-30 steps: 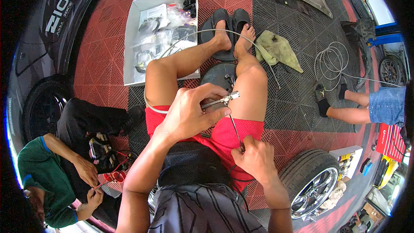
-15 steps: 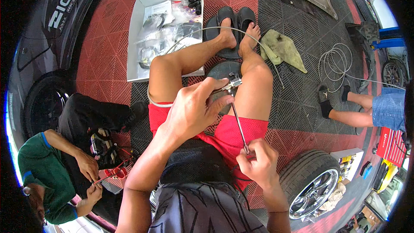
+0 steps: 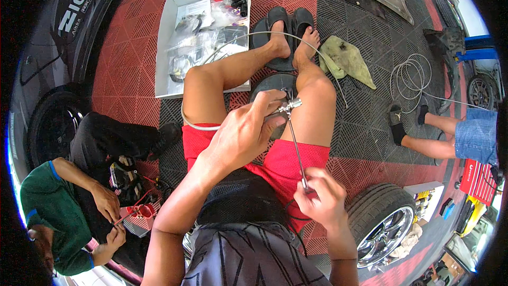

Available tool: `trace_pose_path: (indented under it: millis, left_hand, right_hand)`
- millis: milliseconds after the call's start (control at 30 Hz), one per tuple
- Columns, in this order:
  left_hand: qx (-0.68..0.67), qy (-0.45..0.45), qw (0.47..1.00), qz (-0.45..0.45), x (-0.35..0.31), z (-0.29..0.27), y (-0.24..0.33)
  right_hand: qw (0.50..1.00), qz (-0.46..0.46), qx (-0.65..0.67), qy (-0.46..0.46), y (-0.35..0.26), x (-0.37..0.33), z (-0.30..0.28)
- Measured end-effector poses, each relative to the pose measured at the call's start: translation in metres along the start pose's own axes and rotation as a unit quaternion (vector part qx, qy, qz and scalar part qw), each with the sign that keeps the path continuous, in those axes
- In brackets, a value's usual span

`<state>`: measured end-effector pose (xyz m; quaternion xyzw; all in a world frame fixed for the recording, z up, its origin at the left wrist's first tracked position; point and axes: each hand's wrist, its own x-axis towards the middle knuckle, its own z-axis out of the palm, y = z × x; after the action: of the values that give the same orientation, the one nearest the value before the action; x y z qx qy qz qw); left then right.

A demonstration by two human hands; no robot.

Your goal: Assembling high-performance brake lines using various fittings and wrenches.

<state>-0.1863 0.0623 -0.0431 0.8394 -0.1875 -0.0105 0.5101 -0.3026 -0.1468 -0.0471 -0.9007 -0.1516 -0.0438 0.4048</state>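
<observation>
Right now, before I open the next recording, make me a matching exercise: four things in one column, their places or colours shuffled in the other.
1. Metal fitting
2. Thin metal rod
3. Cloth
4. Box

A. White, with plastic bags inside
B. In the right hand
C. Yellowish green, right of the feet
D. In the left hand

Pairs: 1-D, 2-B, 3-C, 4-A

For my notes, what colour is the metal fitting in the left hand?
The fitting is silver; head view.

the fitting [image 3: 291, 106] is silver, the floor [image 3: 124, 69] red and dark grey.
</observation>
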Motion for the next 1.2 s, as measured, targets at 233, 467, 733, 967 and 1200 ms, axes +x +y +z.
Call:
trace_pose_path:
  millis: [233,467,733,967,1200]
  left_hand:
    - [0.016,-0.050,0.998,-0.028,-0.007,0.020,-0.012]
    - [0.055,-0.087,0.992,-0.073,-0.004,0.029,-0.017]
    - [0.068,-0.121,0.987,-0.086,-0.028,0.038,-0.005]
    - [0.021,-0.147,0.982,-0.113,-0.036,0.036,-0.009]
    - [-0.081,-0.181,0.968,-0.152,-0.037,0.030,-0.009]
  right_hand:
    - [0.997,0.057,0.000,-0.049,0.033,-0.012,0.028]
    - [0.994,0.050,-0.019,-0.095,0.034,-0.002,0.016]
    - [0.999,-0.023,0.042,0.011,0.046,0.063,-0.011]
    - [0.973,-0.185,0.029,-0.134,0.064,0.077,0.006]
    - [0.937,-0.309,-0.069,-0.146,0.065,0.080,0.001]
